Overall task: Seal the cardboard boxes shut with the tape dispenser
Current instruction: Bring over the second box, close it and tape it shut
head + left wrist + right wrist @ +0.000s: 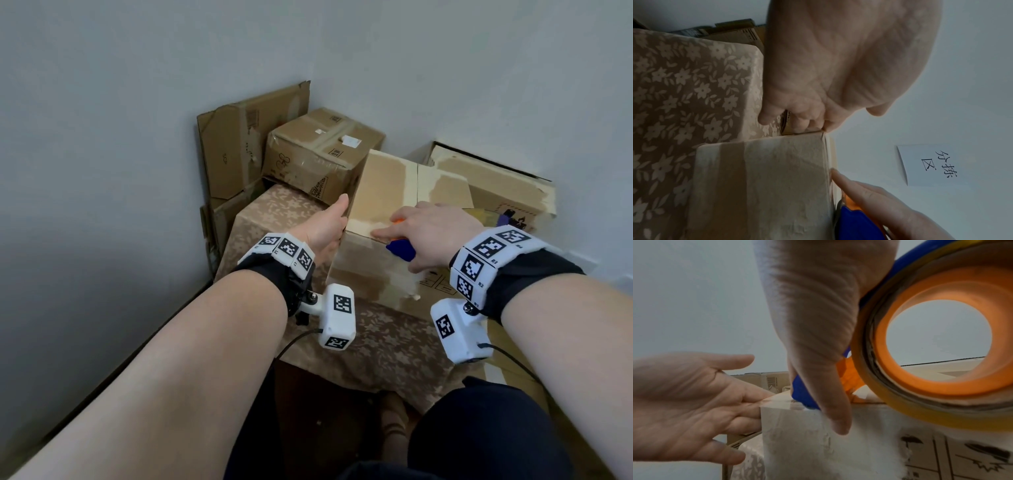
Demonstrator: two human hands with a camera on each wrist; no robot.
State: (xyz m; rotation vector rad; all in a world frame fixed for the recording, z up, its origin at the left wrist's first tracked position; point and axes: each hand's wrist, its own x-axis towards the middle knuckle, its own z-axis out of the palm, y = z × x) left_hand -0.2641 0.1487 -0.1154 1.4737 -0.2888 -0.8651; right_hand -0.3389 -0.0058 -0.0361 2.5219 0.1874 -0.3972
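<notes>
A white paper sign (929, 164) on the wall reads "分拣区". The box being sealed (387, 219) is brown cardboard, its top and near side covered in wide pale tape strips, with black handling symbols such as an umbrella printed low on the side; it sits on a table under a beige flowered cloth (383, 339). A barcode label shows on another box (318, 150) behind, too small to read. The right hand (431, 229) grips the blue and orange tape dispenser (400, 250) at the box's near top edge, forefinger stretched along that edge. The left hand (329, 226) lies flat, fingers straight, against the box's left side at the corner, holding nothing
</notes>
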